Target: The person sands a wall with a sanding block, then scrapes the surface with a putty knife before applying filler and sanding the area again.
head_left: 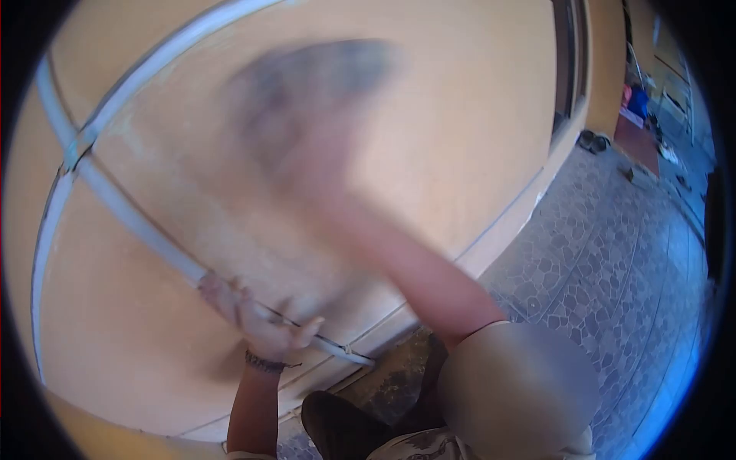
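Observation:
My right hand (318, 153), smeared by motion, is up against the tan wall (460, 115) with a dark grey-green cloth (314, 73) in it. The cloth is just as blurred and covers part of the wall's upper middle. Lower down, my left hand (264, 318) grips a white pipe (142, 218) that runs slantwise along the wall, its fingers laid over the pipe and the thumb sticking out to the right. A dark braided bracelet (264, 362) circles the left wrist.
Another white pipe (165, 46) curves across the first at a joint (77, 149). Stone-patterned floor tiles (567, 253) spread out on the right. Dark shoes (593, 142) stand by the doorway, with assorted items beyond. My bent knee (337, 422) is close below the wall.

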The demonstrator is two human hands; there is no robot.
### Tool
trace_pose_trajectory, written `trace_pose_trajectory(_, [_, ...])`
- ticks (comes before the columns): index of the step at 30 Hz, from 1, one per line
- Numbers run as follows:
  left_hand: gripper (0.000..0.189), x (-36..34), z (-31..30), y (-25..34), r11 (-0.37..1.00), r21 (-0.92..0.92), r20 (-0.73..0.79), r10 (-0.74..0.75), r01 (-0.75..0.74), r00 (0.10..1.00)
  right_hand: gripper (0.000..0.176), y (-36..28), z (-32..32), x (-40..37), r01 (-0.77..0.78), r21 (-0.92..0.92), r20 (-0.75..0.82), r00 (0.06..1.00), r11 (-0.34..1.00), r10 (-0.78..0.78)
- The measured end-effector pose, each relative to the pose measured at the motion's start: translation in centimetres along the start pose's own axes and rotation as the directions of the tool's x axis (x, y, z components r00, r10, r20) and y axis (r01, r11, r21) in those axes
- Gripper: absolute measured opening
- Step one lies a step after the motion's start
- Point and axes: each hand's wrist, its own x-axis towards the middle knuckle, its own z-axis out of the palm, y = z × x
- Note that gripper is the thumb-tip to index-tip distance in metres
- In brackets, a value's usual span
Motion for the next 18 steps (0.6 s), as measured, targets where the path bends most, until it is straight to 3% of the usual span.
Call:
trace_pose_trajectory(1, [0.094,-0.8,0.4,-0.2,0.999,-0.020,-0.041,-0.028,0.027,0.999,0.043,-1.2,-1.6,-0.2,0.272,0.197,0.150,0.941,0.942,-0.303])
trace_pose_trajectory(2, [0.093,-1.1,0.4,-0.6,0.998,-0.029,-0.089,-0.051,0.048,0.995,0.039,-2.4,-3.3,-0.4,0.409,0.467,0.282,0.771,0.784,-0.571])
trace_pose_trajectory(4, [0.092,-1.0,-0.1,-0.4,0.999,-0.002,-0.073,-0.053,0.053,0.996,0.044,2.0,-2.6,2.3,0.543,0.562,0.054,0.728,0.623,-0.684])
trace_pose_trajectory(5, [0.091,-0.9,0.0,-0.4,0.998,0.007,-0.073,-0.068,0.069,0.995,0.041,6.1,-2.1,4.2,0.548,0.338,0.094,0.789,0.765,-0.607])
trace_pose_trajectory(6, [0.091,-0.5,0.0,-0.4,0.999,0.018,-0.061,-0.048,0.049,0.997,0.032,9.4,-2.3,7.1,0.289,0.148,0.179,0.933,0.946,-0.313])
trace_pose_trajectory(7, [0.091,-0.2,0.2,-0.2,0.998,0.020,-0.062,-0.060,0.061,0.996,0.027,13.1,-3.6,8.9,-0.115,0.360,0.110,0.991,0.926,0.080])
trace_pose_trajectory(8, [0.091,-0.1,0.3,0.1,0.997,0.027,-0.056,-0.074,0.076,0.996,0.026,15.1,-3.4,10.5,-0.156,0.353,-0.145,0.965,0.923,0.218])
trace_pose_trajectory(11, [0.089,-0.1,-0.1,0.0,0.995,0.050,-0.044,-0.083,0.085,0.996,0.032,8.0,-1.6,9.1,-0.265,0.088,-0.186,0.943,0.960,0.277])
trace_pose_trajectory(12, [0.089,0.2,0.2,0.1,0.995,0.055,-0.048,-0.078,0.080,0.996,0.036,3.6,-0.1,7.0,-0.061,-0.018,-0.169,0.984,0.998,0.057])
trace_pose_trajectory(13, [0.088,0.2,0.4,0.1,0.995,0.054,-0.046,-0.084,0.086,0.995,0.040,-0.8,-0.8,5.1,0.277,-0.050,0.022,0.961,0.960,-0.276])
trace_pose_trajectory(14, [0.088,-0.3,0.5,-0.1,0.994,0.057,-0.034,-0.094,0.096,0.995,0.044,-3.5,-2.0,3.8,0.240,0.337,0.040,0.962,0.910,-0.269])
trace_pose_trajectory(17, [0.086,-0.6,-0.4,0.0,0.995,0.076,0.018,-0.070,0.068,0.997,0.043,4.9,-2.5,6.0,0.489,0.397,0.133,0.807,0.777,-0.576])
trace_pose_trajectory(18, [0.085,-0.2,-0.1,-0.1,0.996,0.074,0.019,-0.054,0.053,0.998,0.043,10.3,-2.9,7.4,0.498,0.125,0.259,0.818,0.858,-0.513])
